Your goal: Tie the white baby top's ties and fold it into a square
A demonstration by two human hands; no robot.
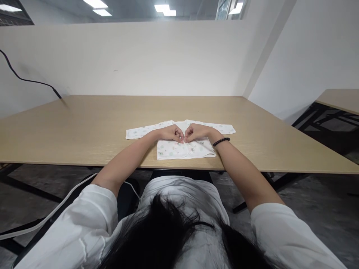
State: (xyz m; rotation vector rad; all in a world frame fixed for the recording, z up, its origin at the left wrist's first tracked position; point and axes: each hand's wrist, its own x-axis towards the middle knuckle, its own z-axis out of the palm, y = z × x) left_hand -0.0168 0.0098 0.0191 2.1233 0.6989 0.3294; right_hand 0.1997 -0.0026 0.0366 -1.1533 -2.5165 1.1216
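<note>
A small white long-sleeved baby shirt (173, 149) with a pale printed pattern lies flat near the table's front edge, both sleeves spread out sideways. Over the middle of its front, my left hand (173, 133) pinches the fabric with curled fingers. My right hand (195, 132) pinches it just to the right, fingertips almost meeting those of my left. Between the two hands runs the shirt's front opening. What exactly the fingertips hold there is too small to make out beyond the cloth. A dark beaded bracelet (221, 141) circles my right wrist.
The wooden table (92, 116) reaches back to a white wall (157, 59) with a window above. At the far left a black cable (33, 81) hangs down to the tabletop. A second table (340, 99) stands at the right. A white cord (56, 209) runs beside my left arm.
</note>
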